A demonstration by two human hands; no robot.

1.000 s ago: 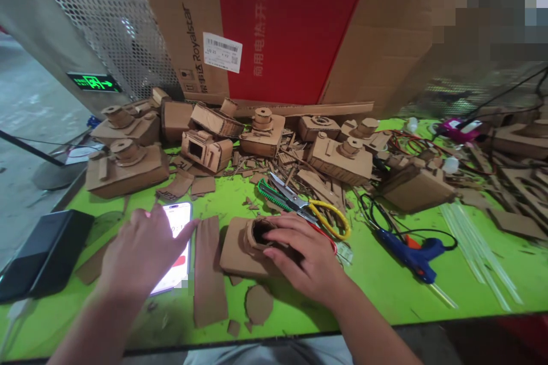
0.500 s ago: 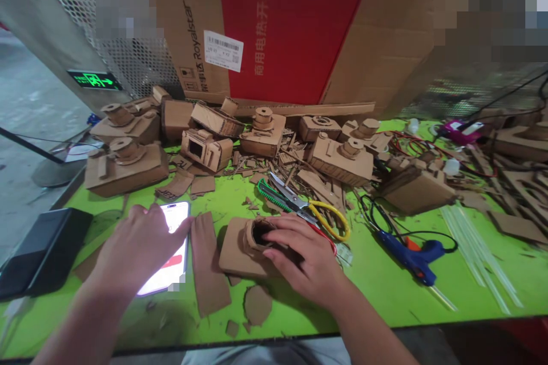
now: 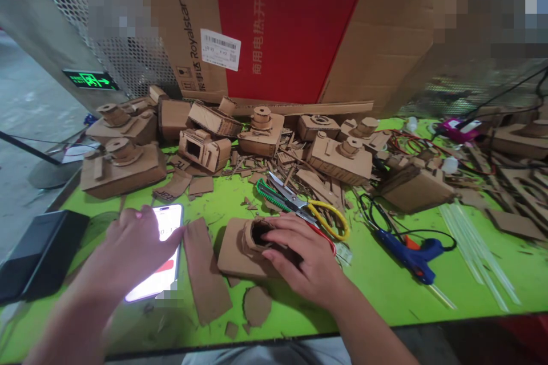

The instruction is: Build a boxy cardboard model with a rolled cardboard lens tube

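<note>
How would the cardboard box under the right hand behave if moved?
The cardboard box is likely light for its size, judging by its material and hollow collar. Its flat shape suggests sliding rather than rolling. The collar looks ragged, so it might crush if the right hand squeezed hard.

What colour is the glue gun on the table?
Blue: the glue gun is mostly blue, with an orange part, best seen in the head view.
</note>
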